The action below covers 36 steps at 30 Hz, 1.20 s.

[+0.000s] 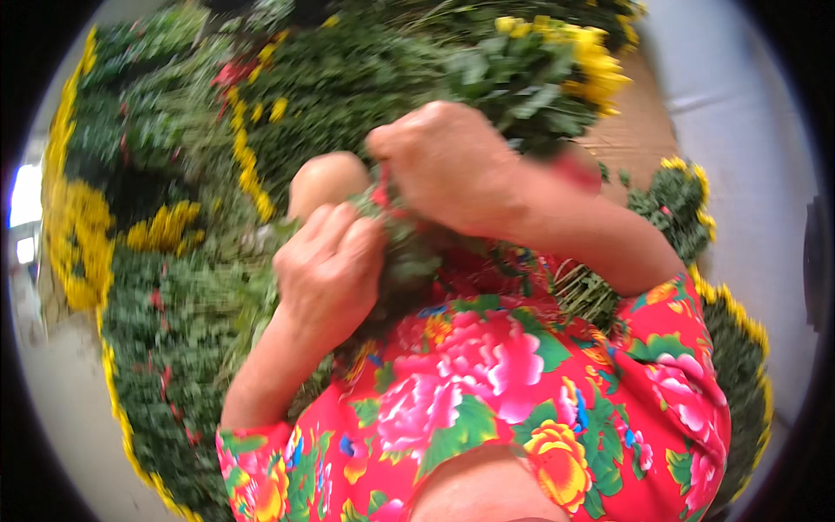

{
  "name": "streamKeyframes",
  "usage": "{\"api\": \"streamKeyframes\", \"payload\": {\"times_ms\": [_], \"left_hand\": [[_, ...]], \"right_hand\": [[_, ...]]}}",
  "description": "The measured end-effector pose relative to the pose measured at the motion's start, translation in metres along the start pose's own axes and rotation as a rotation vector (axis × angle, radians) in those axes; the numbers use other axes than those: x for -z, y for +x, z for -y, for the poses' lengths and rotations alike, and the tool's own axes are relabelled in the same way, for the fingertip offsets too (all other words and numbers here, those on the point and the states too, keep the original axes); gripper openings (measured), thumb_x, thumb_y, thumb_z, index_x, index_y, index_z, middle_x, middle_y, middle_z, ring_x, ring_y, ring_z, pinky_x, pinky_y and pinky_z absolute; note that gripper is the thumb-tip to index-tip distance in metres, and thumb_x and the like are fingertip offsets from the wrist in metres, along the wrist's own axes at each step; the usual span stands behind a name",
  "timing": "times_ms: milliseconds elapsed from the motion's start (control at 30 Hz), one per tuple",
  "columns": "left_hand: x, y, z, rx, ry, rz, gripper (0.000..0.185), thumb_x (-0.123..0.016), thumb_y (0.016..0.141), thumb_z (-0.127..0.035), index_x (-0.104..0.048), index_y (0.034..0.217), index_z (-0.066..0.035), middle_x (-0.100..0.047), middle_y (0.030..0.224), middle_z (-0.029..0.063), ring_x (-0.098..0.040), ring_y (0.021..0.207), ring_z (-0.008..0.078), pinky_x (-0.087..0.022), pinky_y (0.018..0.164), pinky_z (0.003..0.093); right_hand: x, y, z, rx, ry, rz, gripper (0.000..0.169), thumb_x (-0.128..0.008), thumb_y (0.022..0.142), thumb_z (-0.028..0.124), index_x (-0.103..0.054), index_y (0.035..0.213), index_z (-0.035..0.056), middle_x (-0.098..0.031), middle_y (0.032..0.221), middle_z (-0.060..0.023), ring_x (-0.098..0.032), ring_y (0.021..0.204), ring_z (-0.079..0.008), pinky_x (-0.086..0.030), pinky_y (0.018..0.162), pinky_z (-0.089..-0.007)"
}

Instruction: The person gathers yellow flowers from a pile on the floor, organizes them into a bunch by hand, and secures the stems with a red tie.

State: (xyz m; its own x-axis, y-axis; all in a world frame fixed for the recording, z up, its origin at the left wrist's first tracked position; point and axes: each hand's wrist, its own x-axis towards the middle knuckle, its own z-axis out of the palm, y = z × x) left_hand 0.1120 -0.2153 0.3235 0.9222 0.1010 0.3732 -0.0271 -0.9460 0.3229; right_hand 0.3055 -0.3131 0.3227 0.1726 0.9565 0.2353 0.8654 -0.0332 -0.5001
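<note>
My left hand point(329, 271) is closed around a bunch of leafy green stems point(411, 258) in front of my lap. Above and to its right, my right hand point(450, 173) is curled into a fist on a red tie point(382, 189), which runs down toward the bunch. Motion blurs both hands and the leaves, so how far the tie goes around the stems is hard to see. My forearms and floral red garment hide part of the bunch. A bare knee point(329, 181) shows just beyond my left hand.
Bundles of yellow chrysanthemum-like flowers point(593, 68) lie beyond my hands. More stacked bundles point(163, 326), with red ties, fill the left side. Others point(734, 365) lie at the right, beside brown cardboard point(642, 124) and a pale sheet-like surface point(743, 150).
</note>
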Motion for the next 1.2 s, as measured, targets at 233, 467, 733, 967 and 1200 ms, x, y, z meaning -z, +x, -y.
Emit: {"api": "streamKeyframes", "payload": {"times_ms": [233, 467, 733, 967, 1200], "left_hand": [[-0.010, -0.005, -0.024, 0.234, -0.067, 0.176, 0.100, -0.092, 0.066, -0.021, -0.042, 0.150, -0.004, -0.061, 0.134, 0.0223, -0.059, 0.126, 0.0424, -0.049, 0.105, 0.0468], [-0.006, 0.026, -0.007, 0.528, -0.870, 0.261, 0.081, -0.080, 0.069, 0.005, -0.050, 0.144, 0.005, -0.066, 0.127, 0.0071, -0.066, 0.111, 0.0201, -0.052, 0.101, 0.0341], [-0.013, 0.128, -0.072, 0.214, -0.949, 0.354, 0.074, -0.068, 0.095, -0.028, -0.039, 0.155, 0.004, -0.051, 0.148, 0.0131, -0.050, 0.135, 0.0230, -0.035, 0.117, 0.0373], [-0.013, 0.155, -0.078, -0.237, -0.425, 0.258, 0.076, -0.077, 0.088, -0.031, -0.049, 0.151, 0.000, -0.046, 0.157, 0.0199, -0.040, 0.148, 0.0365, -0.031, 0.122, 0.0468], [-0.012, 0.134, 0.023, 0.233, -0.532, 0.331, 0.058, -0.070, 0.089, -0.011, -0.055, 0.145, -0.001, -0.053, 0.152, 0.0143, -0.048, 0.144, 0.0273, -0.037, 0.119, 0.0475]], "right_hand": [[0.001, -0.022, -0.007, 0.030, 0.508, -0.331, 0.021, -0.073, 0.083, 0.013, -0.068, 0.099, -0.0001, -0.069, 0.079, -0.0201, -0.071, 0.076, -0.0386, -0.056, 0.067, -0.0439], [-0.021, -0.114, 0.007, -0.080, 0.889, 0.216, 0.024, -0.079, 0.088, 0.023, -0.073, 0.097, 0.0013, -0.072, 0.083, -0.0143, -0.068, 0.076, -0.0237, -0.054, 0.070, -0.0386], [-0.028, -0.103, 0.017, -0.193, 1.489, -0.738, 0.074, -0.088, 0.083, 0.024, -0.052, 0.144, 0.0047, -0.063, 0.132, -0.0029, -0.058, 0.122, -0.0152, -0.049, 0.106, -0.0348], [0.102, -0.199, -0.090, -0.621, 1.021, -1.129, 0.035, -0.066, 0.094, 0.022, -0.069, 0.122, 0.0001, -0.075, 0.112, -0.0102, -0.073, 0.104, -0.0211, -0.059, 0.098, -0.0384], [0.293, -0.461, -0.144, -0.872, 0.360, -1.394, 0.033, -0.072, 0.094, 0.022, -0.074, 0.120, 0.0025, -0.077, 0.109, -0.0070, -0.072, 0.097, -0.0183, -0.057, 0.093, -0.0352]]}}
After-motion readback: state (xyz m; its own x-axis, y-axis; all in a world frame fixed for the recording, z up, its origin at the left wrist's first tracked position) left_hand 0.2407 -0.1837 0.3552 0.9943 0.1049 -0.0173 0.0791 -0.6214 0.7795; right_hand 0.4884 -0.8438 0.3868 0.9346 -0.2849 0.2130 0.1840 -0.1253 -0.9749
